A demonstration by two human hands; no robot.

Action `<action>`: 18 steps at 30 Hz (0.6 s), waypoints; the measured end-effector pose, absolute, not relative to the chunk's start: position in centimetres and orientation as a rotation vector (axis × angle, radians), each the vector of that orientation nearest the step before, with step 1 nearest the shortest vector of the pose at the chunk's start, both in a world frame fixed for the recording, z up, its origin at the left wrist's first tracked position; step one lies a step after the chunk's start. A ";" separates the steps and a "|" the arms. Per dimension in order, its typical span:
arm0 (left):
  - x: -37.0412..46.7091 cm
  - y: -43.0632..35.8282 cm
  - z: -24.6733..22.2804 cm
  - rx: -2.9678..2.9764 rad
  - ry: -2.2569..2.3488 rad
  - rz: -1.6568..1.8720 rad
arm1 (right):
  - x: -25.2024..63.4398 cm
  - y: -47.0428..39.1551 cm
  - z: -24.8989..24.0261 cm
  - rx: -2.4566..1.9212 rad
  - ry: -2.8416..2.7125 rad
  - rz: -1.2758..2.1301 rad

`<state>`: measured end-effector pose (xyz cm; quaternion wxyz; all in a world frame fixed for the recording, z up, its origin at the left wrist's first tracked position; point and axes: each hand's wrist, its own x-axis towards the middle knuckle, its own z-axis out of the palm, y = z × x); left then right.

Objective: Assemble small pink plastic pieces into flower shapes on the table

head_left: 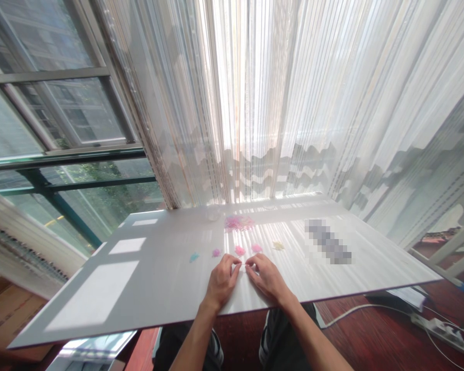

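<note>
My left hand [223, 280] and my right hand [266, 276] are close together above the near part of the white table [158, 288]. The fingertips of each hand are pinched, with a tiny reddish bit between the two hands, too small to name. Just beyond the fingers lie a red-pink pile [240, 250] and a pink pile [257, 248]. To the left are a purple pile [216, 253] and a blue pile [194, 257]; a pale yellow pile [278, 246] lies to the right. Farther back spreads a larger mixed pink and purple pile [238, 223].
A clear round dish [213, 214] stands near the table's back edge. A blurred-out dark object [328, 241] lies on the right. Sheer curtains [255, 129] hang behind the table. A cardboard box [15, 319] is at lower left, a power strip [441, 332] on the floor at right.
</note>
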<state>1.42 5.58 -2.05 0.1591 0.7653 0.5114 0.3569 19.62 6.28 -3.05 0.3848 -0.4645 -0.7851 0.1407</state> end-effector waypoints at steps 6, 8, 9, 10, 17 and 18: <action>1.4 5.5 -2.0 2.189 1.448 1.057 | 19.7 6.2 -2.8 -1.166 -1.994 0.410; 1.4 5.5 -1.9 2.178 1.436 1.075 | 19.7 6.3 -2.8 -1.176 -1.995 0.421; 1.4 5.5 -1.9 2.175 1.429 1.081 | 19.7 6.3 -2.8 -1.181 -1.996 0.424; 1.4 5.5 -1.8 2.175 1.422 1.084 | 19.7 6.3 -2.9 -1.185 -1.996 0.423; 1.4 5.4 -1.9 2.190 1.404 1.095 | 19.6 6.3 -3.0 -1.194 -1.999 0.395; 1.4 5.5 -1.9 2.189 1.403 1.099 | 19.6 6.3 -2.9 -1.186 -1.996 0.407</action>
